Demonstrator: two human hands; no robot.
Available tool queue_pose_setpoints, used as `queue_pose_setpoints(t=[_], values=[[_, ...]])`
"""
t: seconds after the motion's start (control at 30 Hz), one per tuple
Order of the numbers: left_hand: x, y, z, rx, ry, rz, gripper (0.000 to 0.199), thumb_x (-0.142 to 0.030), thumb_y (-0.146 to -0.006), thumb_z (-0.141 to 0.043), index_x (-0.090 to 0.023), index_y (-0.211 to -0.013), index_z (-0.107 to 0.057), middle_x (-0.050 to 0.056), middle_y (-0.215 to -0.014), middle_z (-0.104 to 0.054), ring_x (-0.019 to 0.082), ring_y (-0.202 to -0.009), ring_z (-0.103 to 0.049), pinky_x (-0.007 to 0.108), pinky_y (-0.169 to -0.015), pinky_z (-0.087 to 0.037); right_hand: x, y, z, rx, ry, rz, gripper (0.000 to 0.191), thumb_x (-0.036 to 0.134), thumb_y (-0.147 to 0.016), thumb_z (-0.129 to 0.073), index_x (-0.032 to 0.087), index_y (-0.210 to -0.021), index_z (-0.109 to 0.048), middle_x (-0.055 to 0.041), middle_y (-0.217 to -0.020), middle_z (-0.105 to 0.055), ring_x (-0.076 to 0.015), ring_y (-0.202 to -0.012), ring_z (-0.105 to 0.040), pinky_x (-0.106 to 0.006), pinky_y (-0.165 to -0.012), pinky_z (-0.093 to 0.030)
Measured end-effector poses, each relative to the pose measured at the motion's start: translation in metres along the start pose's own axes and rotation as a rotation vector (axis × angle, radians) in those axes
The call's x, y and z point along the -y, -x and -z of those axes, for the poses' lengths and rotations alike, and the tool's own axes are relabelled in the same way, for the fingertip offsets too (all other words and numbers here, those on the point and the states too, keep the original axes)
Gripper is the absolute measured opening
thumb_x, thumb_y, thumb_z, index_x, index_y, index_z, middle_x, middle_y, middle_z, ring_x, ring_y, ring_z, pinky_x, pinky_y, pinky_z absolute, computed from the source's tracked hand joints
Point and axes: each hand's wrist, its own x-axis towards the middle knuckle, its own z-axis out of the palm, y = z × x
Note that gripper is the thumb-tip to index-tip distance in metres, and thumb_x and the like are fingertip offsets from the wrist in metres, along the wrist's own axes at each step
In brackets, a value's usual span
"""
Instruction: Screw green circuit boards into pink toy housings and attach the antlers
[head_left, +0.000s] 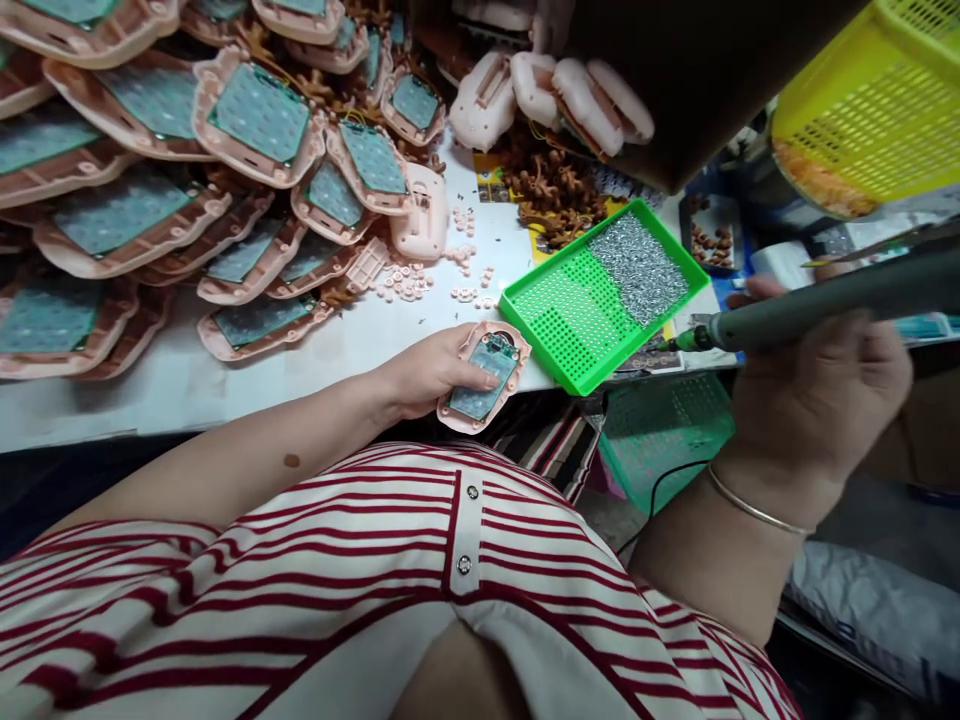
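My left hand (442,375) grips a pink plastic shell with a circuit board (480,385) set in it, thumb lying across the board. The shell is held just off the table's front edge, board side up. In my right hand (825,390) is a grey electric screwdriver (817,300), fingers wrapped round its body. Its green-collared tip points left, near the right corner of a bright green perforated tray (574,385). A heap of small silvery screws (637,262) fills the far part of that tray.
Many similar shells with boards (259,115) are piled at the left. Closed pink shells (484,105), brown plastic parts (555,185) and small pink pieces (405,282) lie further back. A yellow basket (870,110) stands at the right; a green basket (667,435) sits below the table edge.
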Motion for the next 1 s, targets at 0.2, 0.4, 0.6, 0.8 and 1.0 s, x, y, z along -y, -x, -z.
queue_pose_setpoints(t=[0.2, 0.4, 0.6, 0.8, 1.0], values=[[0.0, -0.006, -0.007, -0.08, -0.034, 0.054, 0.05, -0.011, -0.059, -0.076, -0.012, -0.107, -0.06, 0.006, -0.081, -0.07, 0.013, -0.059, -0.06, 0.022, -0.051, -0.047, 0.013, -0.024, -0.041, -0.232, -0.285, 0.132, 0.033, 0.05, -0.078, -0.076, 0.027, -0.1, -0.068, -0.0062, -0.098, -0.064, -0.0132, -0.058, -0.057, -0.033, -0.053, -0.048], [0.001, -0.005, -0.007, -0.131, 0.026, 0.053, 0.05, -0.009, -0.061, -0.076, -0.015, -0.108, -0.06, 0.005, -0.08, -0.07, 0.017, -0.067, -0.066, 0.025, -0.057, -0.053, 0.008, -0.046, -0.106, -0.217, -0.103, 0.199, 0.06, 0.071, -0.089, -0.045, 0.031, -0.134, -0.046, -0.005, -0.097, -0.061, -0.0131, -0.051, -0.053, -0.033, -0.046, -0.048], [0.001, -0.007, -0.006, -0.129, 0.075, 0.045, 0.046, -0.01, -0.062, -0.077, -0.015, -0.104, -0.061, 0.006, -0.084, -0.071, 0.018, -0.067, -0.066, 0.026, -0.057, -0.054, -0.007, -0.055, -0.132, -0.137, -0.05, 0.142, 0.069, 0.073, -0.093, -0.026, 0.026, -0.142, -0.035, -0.0018, -0.077, -0.053, -0.0201, -0.059, -0.062, -0.038, -0.053, -0.05], [-0.002, -0.008, -0.006, -0.106, 0.099, 0.078, 0.045, -0.009, -0.062, -0.076, -0.015, -0.105, -0.062, 0.006, -0.083, -0.071, 0.016, -0.066, -0.065, 0.024, -0.058, -0.054, -0.01, -0.056, -0.132, -0.166, -0.158, 0.143, 0.059, 0.073, -0.089, -0.042, 0.029, -0.129, -0.044, 0.0033, -0.07, -0.05, -0.0139, -0.047, -0.052, -0.033, -0.046, -0.046], [-0.004, -0.008, -0.006, -0.107, 0.096, 0.084, 0.046, -0.009, -0.062, -0.077, -0.015, -0.105, -0.062, 0.006, -0.082, -0.071, 0.015, -0.065, -0.064, 0.023, -0.057, -0.052, -0.013, -0.055, -0.136, -0.157, -0.158, 0.165, 0.06, 0.073, -0.088, -0.045, 0.031, -0.13, -0.046, 0.0042, -0.067, -0.05, -0.0133, -0.046, -0.052, -0.032, -0.047, -0.045]])
